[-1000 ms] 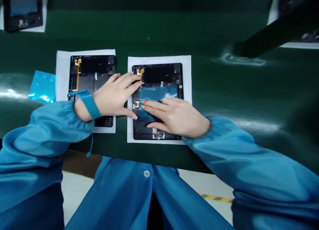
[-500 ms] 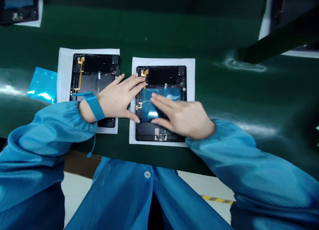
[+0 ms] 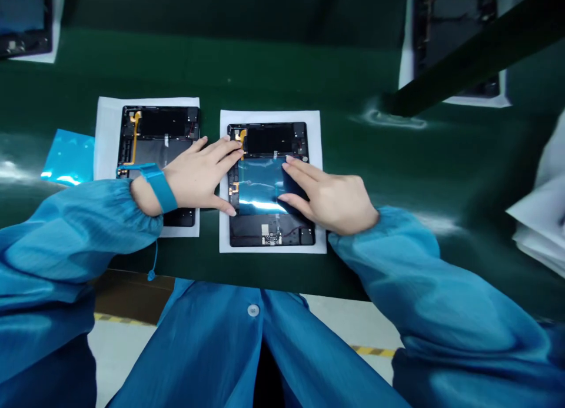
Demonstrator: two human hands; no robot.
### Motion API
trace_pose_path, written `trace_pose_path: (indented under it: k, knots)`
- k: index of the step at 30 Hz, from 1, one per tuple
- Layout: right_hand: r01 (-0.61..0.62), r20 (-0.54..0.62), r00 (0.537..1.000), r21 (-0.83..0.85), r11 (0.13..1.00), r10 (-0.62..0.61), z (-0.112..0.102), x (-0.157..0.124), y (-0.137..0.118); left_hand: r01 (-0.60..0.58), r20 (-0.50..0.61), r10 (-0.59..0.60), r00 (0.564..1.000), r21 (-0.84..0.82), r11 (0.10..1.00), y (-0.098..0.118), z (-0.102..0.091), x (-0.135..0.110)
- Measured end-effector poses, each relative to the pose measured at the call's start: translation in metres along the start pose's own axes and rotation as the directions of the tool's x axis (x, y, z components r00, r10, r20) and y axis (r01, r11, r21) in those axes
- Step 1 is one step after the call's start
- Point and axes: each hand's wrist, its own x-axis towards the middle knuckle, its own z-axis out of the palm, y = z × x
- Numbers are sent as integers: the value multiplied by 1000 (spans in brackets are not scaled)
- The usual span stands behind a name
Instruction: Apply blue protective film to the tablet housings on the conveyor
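In front of me an opened tablet (image 3: 267, 139) lies on a white sheet (image 3: 316, 161), its inner parts showing. A bluish clear film (image 3: 260, 184) covers the middle of it, with a bright glare along its lower edge. My left hand (image 3: 200, 175) is open, its fingertips resting on the tablet's left edge near an orange ribbon cable. Laid on the film's right part is my right hand (image 3: 333, 199), fingers stretched out and thumb apart. Partly under my left hand and wrist, a second opened tablet (image 3: 161, 123) lies on another white sheet (image 3: 107, 137).
A loose shiny blue film (image 3: 70, 155) lies at the left on the green table (image 3: 212, 72). More opened tablets lie at the far left (image 3: 26, 19) and far right (image 3: 461, 19). A dark bar (image 3: 468, 55) slants across the upper right. White sheets (image 3: 542, 202) are stacked at the right edge.
My right hand has slid rightward across the film, uncovering more of its middle. My left hand stays at the tablet's left edge. The view has shifted, bringing the white stack into sight.
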Motion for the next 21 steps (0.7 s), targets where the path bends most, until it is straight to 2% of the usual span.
trace_pose_path:
  k: [2,5,8,10,11,13,15,16,18,21]
  knots:
    - [11,9,1000,-23,1000,-11,-1,-3,4,3,9,-4,1000,18,1000,0,1,0]
    - [97,62,993,10,995,-97,-10,-23,-2,0,10,-1,1000,43,999,1,-2,-1]
    - [193,98,975,94,977,-202,-20,-51,-8,1,34,-3,999,62,998,4,-16,5]
    - [198,61,975,175,964,-212,-21,-64,-7,52,9,-53,999,46,998,7,-28,19]
    - [157,18,986,211,965,-164,-19,-68,-5,106,-43,-104,994,36,994,10,-32,29]
    - [-14,-93,995,270,963,41,-10,-70,1,240,-191,-230,954,30,970,13,-38,51]
    - [-206,-185,944,318,925,273,2,-67,6,340,-291,-310,905,57,939,14,-37,72]
    - [-270,-214,910,342,900,354,8,-64,8,354,-302,-317,899,72,933,13,-36,81]
    - [-322,-241,869,391,862,433,18,-58,10,320,-273,-284,919,96,942,8,-34,91]
    - [-308,-252,853,464,831,457,24,-53,10,228,-224,-198,954,118,966,-1,-34,91]
